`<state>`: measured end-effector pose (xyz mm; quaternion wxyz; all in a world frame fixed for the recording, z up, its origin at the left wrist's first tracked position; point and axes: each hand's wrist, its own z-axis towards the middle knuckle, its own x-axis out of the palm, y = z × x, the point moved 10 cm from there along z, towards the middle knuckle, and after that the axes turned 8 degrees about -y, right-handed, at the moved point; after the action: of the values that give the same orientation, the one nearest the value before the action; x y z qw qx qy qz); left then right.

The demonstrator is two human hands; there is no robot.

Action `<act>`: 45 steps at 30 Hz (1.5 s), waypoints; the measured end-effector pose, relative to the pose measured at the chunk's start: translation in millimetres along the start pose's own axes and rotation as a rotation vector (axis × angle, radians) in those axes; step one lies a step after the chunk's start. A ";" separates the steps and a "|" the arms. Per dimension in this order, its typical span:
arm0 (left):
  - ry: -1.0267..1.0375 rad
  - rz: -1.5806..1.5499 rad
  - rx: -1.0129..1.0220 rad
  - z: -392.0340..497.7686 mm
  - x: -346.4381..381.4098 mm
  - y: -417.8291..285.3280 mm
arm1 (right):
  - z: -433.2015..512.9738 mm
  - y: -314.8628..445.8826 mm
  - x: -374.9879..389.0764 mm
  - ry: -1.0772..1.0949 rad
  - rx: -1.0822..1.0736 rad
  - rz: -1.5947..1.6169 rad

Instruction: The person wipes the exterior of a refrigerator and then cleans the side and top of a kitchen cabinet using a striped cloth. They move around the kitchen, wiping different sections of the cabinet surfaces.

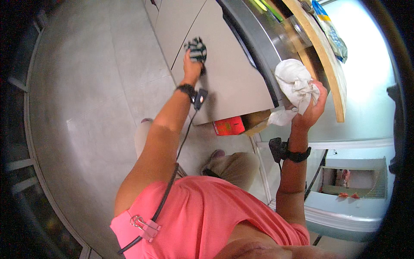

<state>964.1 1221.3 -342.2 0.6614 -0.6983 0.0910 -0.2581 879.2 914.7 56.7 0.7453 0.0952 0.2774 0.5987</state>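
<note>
My left hand [191, 68] grips a bunched dark-green and white striped cloth [196, 51] against or just over the beige cabinet front [234, 81]; contact is hard to tell. In my right hand [313, 111] is a crumpled white cloth or paper towel [291, 76], held beside the dark countertop edge [255, 48]. A loose end of the white piece hangs below my fingers. Both wrists wear black straps with small devices, and a cable runs from the left one up my arm.
A wooden shelf board [323, 48] carries a printed plastic bag [331, 32]. Near it are a clear container [296, 32] and green stalks [271, 9]. A red box [229, 126] and a cardboard box [257, 124] stand by the cabinet's end. Grey floor [90, 81] lies left.
</note>
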 end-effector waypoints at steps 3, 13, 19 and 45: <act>0.018 -0.064 -0.293 -84.6 -8.4 53.6 | -0.2 -2.3 0.7 -0.004 0.021 0.058; 0.118 -0.043 0.176 -183.3 2.8 -114.2 | 2.8 10.3 5.2 0.012 -0.040 -0.076; 0.101 -0.004 0.255 -66.6 24.4 -142.1 | 1.5 11.6 5.8 -0.004 -0.037 -0.075; 0.284 -0.089 0.571 -262.0 27.7 -227.3 | 5.6 26.3 7.1 -0.033 -0.197 -0.123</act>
<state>812.9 1003.3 -117.1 0.7994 -0.4447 0.0757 -0.3968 861.1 929.5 71.6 0.7909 0.0141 0.2102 0.5745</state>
